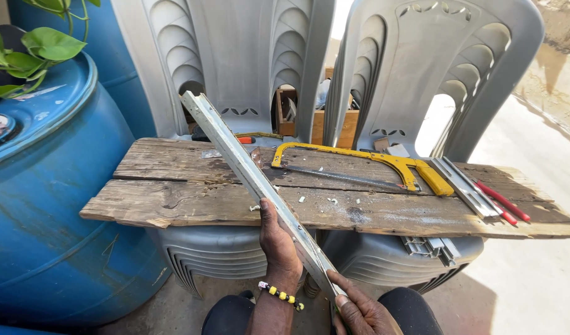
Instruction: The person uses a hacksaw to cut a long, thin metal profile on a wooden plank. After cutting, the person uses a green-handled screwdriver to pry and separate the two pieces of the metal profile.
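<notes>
Nearest to me, at the bottom edge, my right hand (362,313) pinches the near end of a long aluminium profile (260,183), the fingers curled closed over its lower tip with the thumb on top. Just left of it and a little farther off, my left hand (277,239) supports the same profile from the left side; its fingers wrap partly around the strip, the thumb lying along the metal edge. A beaded bracelet (280,294) of yellow, black and white beads circles the left wrist. The profile runs diagonally from my right hand up and to the left, crossing a weathered wooden plank (173,186) and ending raised above its far edge.

The plank lies across the seats of two grey plastic chairs (247,56), bearing metal filings near the middle. On it, right of the profile, I see a yellow hacksaw (365,167) lying flat, blade toward me. Farther right rest short aluminium offcuts (468,186) and a red-handled tool (505,201), side by side. More offcuts (430,246) sit under the plank on the right chair seat. At far left stands a blue plastic drum (49,205) with green leaves (37,49) above it. Behind the chair backs a wooden box (309,121) is partly visible.
</notes>
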